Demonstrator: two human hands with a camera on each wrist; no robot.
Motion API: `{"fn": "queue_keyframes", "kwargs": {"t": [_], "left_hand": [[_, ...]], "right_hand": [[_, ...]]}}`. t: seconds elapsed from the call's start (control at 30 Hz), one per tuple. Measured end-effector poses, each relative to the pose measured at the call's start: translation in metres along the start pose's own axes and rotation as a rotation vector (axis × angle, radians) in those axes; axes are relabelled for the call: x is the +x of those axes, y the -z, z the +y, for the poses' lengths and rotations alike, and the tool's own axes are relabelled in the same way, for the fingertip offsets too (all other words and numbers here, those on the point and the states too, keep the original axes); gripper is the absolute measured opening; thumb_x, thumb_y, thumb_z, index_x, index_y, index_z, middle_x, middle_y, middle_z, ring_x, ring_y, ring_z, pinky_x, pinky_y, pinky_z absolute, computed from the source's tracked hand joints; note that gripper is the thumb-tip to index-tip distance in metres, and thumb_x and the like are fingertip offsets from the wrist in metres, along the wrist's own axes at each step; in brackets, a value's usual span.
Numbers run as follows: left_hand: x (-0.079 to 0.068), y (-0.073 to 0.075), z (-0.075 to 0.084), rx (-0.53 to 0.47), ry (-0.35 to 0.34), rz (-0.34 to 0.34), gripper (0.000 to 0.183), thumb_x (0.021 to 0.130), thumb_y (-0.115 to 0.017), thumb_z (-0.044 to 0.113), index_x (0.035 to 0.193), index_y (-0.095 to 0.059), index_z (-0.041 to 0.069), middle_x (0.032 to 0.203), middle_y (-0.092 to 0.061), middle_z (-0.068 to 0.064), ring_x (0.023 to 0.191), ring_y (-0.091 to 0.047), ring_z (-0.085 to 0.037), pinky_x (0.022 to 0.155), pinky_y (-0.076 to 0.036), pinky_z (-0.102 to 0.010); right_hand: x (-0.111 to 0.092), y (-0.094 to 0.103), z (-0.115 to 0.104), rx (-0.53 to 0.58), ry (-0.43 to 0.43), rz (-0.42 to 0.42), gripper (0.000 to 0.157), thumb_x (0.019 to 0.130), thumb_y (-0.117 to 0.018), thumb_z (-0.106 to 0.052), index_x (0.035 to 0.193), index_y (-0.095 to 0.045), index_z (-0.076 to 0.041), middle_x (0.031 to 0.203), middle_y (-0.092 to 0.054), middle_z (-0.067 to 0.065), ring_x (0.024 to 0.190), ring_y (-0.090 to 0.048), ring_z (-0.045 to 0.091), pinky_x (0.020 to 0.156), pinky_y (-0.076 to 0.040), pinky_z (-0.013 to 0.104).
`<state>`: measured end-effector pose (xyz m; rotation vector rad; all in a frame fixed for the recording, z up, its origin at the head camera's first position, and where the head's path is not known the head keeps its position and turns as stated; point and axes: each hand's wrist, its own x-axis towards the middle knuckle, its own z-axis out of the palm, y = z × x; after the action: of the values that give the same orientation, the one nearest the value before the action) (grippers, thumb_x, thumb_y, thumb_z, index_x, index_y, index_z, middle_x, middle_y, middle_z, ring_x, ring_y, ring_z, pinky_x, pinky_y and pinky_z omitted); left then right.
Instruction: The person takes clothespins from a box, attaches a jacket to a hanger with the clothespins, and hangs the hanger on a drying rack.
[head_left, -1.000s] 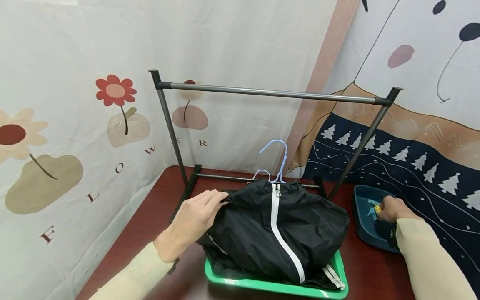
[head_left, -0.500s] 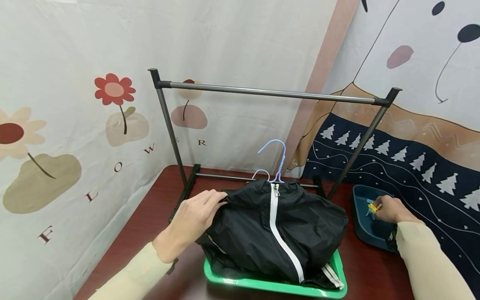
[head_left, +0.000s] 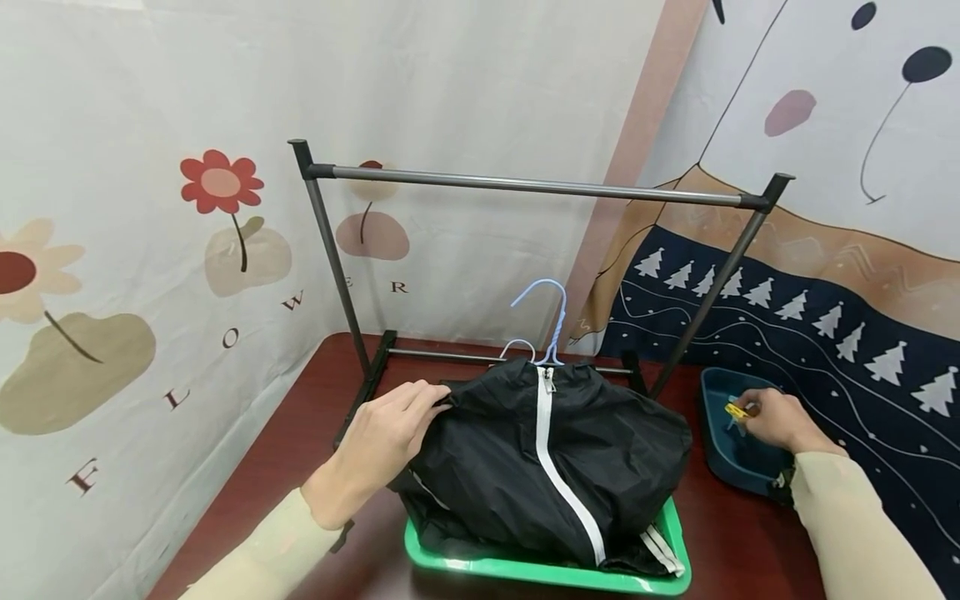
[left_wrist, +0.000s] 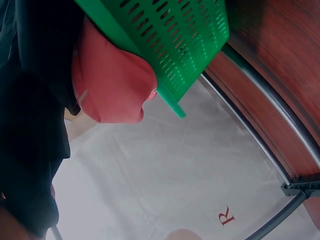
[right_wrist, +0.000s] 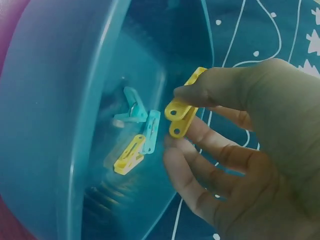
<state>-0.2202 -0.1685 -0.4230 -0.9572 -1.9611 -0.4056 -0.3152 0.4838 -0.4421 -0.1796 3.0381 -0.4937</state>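
Observation:
A black jacket (head_left: 487,458) with a white zipper lies over a green basket (head_left: 540,572). A light blue hanger (head_left: 558,317) sticks up from its collar. My left hand (head_left: 386,429) pinches the jacket's edge at its left shoulder. On the right, my right hand (head_left: 783,421) is over a blue bin (head_left: 720,462). Between thumb and fingers it pinches a yellow clothespin (right_wrist: 181,110). In the right wrist view, two light blue clothespins (right_wrist: 151,131) and another yellow clothespin (right_wrist: 129,156) lie on the bin's floor.
A grey metal clothes rack (head_left: 525,182) stands behind the jacket on the dark red table (head_left: 300,433). A second, paler hanger hook (head_left: 517,342) shows behind the collar. Pinkish-red cloth (left_wrist: 115,80) hangs over the basket's edge. Printed curtains (head_left: 465,100) line the back.
My right hand has risen from the bin's floor and shifted slightly left with the yellow clothespin. The left hand keeps its hold on the jacket. The head view has turned slightly right.

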Motion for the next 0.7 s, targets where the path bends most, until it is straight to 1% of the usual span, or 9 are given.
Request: {"fn": "queue_keyframes", "kwargs": {"t": [0.13,0.2,0.27,0.37,0.47,0.53,0.6,0.7], "left_hand": [[0.000,0.000,0.000,-0.004,0.008,-0.006,0.016,0.115,-0.075,0.009,0.129,-0.076,0.003,0.102,-0.075,-0.007,0.082,-0.073,-0.017,0.069,-0.066,-0.032],[-0.001,0.000,0.001,-0.006,0.014,-0.012,0.016,0.119,-0.069,0.013,0.129,-0.076,0.003,0.102,-0.075,-0.006,0.082,-0.073,-0.016,0.069,-0.066,-0.032],[0.000,0.001,0.001,-0.008,0.019,-0.017,0.018,0.120,-0.066,0.015,0.129,-0.076,0.003,0.102,-0.075,-0.006,0.083,-0.073,-0.017,0.070,-0.066,-0.032],[-0.001,0.001,0.002,-0.013,0.023,-0.020,0.016,0.119,-0.068,0.013,0.129,-0.076,0.003,0.102,-0.076,-0.007,0.084,-0.074,-0.017,0.071,-0.067,-0.033],[-0.001,0.002,0.002,-0.018,0.030,-0.028,0.017,0.112,-0.077,0.007,0.129,-0.076,0.003,0.103,-0.075,-0.007,0.085,-0.074,-0.017,0.072,-0.067,-0.033],[-0.001,0.002,0.002,-0.022,0.031,-0.029,0.024,0.107,-0.083,0.002,0.129,-0.076,0.003,0.102,-0.075,-0.006,0.085,-0.074,-0.016,0.073,-0.067,-0.033],[-0.001,0.002,0.002,-0.024,0.030,-0.031,0.027,0.104,-0.085,0.001,0.129,-0.076,0.003,0.102,-0.075,-0.006,0.085,-0.074,-0.016,0.073,-0.067,-0.032],[0.000,0.002,0.002,-0.026,0.031,-0.034,0.021,0.109,-0.081,0.004,0.129,-0.076,0.002,0.103,-0.076,-0.007,0.085,-0.074,-0.017,0.074,-0.067,-0.033]], "right_hand": [[-0.005,0.001,-0.006,0.030,-0.027,0.010,0.035,0.102,-0.074,-0.007,0.130,-0.076,0.013,0.113,-0.080,0.035,0.080,-0.065,0.023,0.063,-0.049,0.033],[-0.008,0.001,-0.008,0.031,-0.028,0.029,0.035,0.103,-0.074,-0.008,0.131,-0.077,0.012,0.116,-0.080,0.036,0.080,-0.065,0.024,0.062,-0.049,0.033],[-0.010,0.000,-0.008,0.027,-0.021,0.048,0.033,0.103,-0.075,-0.008,0.131,-0.078,0.011,0.118,-0.080,0.036,0.084,-0.068,0.028,0.062,-0.049,0.032],[-0.012,0.000,-0.009,0.016,0.001,0.081,0.031,0.103,-0.076,-0.008,0.129,-0.079,0.009,0.121,-0.080,0.038,0.093,-0.072,0.038,0.065,-0.049,0.032],[-0.014,0.000,-0.010,0.007,0.017,0.112,0.030,0.103,-0.078,-0.009,0.127,-0.079,0.009,0.121,-0.080,0.039,0.102,-0.075,0.049,0.068,-0.053,0.035],[-0.017,0.000,-0.011,0.002,0.019,0.138,0.030,0.104,-0.078,-0.009,0.127,-0.080,0.009,0.121,-0.080,0.038,0.104,-0.077,0.049,0.070,-0.056,0.036],[-0.019,0.000,-0.013,-0.002,0.031,0.157,0.029,0.104,-0.079,-0.010,0.126,-0.080,0.009,0.119,-0.081,0.037,0.101,-0.077,0.047,0.072,-0.056,0.036],[-0.022,0.000,-0.016,-0.001,0.035,0.186,0.027,0.105,-0.078,-0.009,0.125,-0.080,0.009,0.116,-0.082,0.033,0.095,-0.077,0.039,0.070,-0.055,0.033]]}}
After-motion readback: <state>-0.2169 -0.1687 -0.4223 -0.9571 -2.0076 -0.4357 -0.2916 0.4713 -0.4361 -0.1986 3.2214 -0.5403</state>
